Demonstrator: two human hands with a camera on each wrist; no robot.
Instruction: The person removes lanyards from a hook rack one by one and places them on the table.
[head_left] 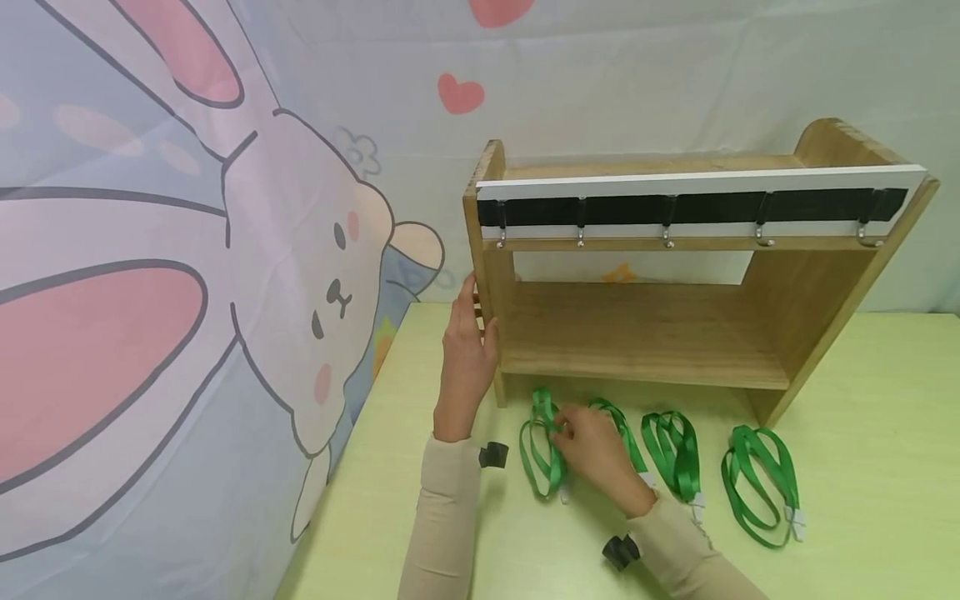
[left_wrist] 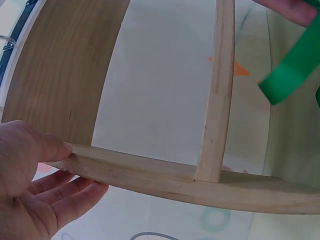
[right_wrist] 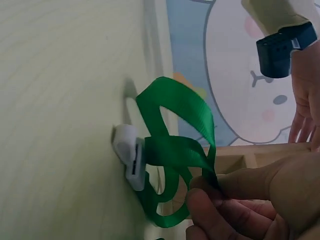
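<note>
My left hand (head_left: pixel 467 358) holds the left side panel of a wooden shelf (head_left: pixel 645 333). In the left wrist view its thumb lies over the panel's edge, with the fingers on the other side. My right hand (head_left: pixel 598 450) pinches a green lanyard (right_wrist: pixel 185 100) between thumb and fingers, in front of the shelf's left end. The strap hangs in loops, and its white plastic clip (right_wrist: pixel 125 142) shows near the table top in the right wrist view. Just right of that hand lies another green lanyard (head_left: pixel 628 433), partly hidden by it.
Two more green lanyards (head_left: pixel 678 462) (head_left: pixel 787 475) lie farther right on the light green table (head_left: pixel 877 400). Across the shelf's upper front runs a white and black strip (head_left: pixel 630 208) with several metal hooks (head_left: pixel 667 237). A cartoon-printed cloth (head_left: pixel 337 167) hangs behind and left.
</note>
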